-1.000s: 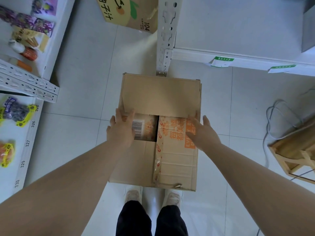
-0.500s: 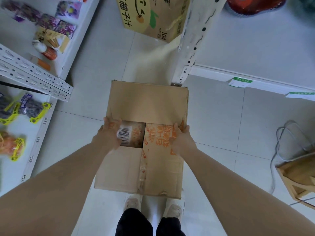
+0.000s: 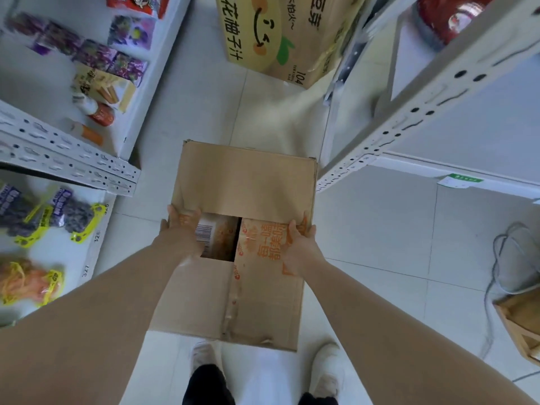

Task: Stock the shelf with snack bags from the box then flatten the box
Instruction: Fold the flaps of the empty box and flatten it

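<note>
A brown cardboard box (image 3: 245, 185) stands on the tiled floor in front of my feet, its flaps mostly folded over the top. Through a gap between the flaps a snack bag (image 3: 217, 238) with a barcode shows. My left hand (image 3: 181, 232) grips the box's left edge at the gap. On the right edge sits my right hand (image 3: 301, 244), fingers over the flap with orange print. To the right a white shelf (image 3: 482, 141) stands bare apart from price tags.
A white shelf unit (image 3: 73, 168) on the left holds purple, yellow and orange snack bags. A printed carton (image 3: 277, 39) sits on the floor beyond the box. Grey cable (image 3: 508, 258) and a wooden crate (image 3: 523, 325) lie at the right.
The view has tilted up and to the right, bringing more shelf and carton into sight. My hands have closed in on the box's sides and hold it.
</note>
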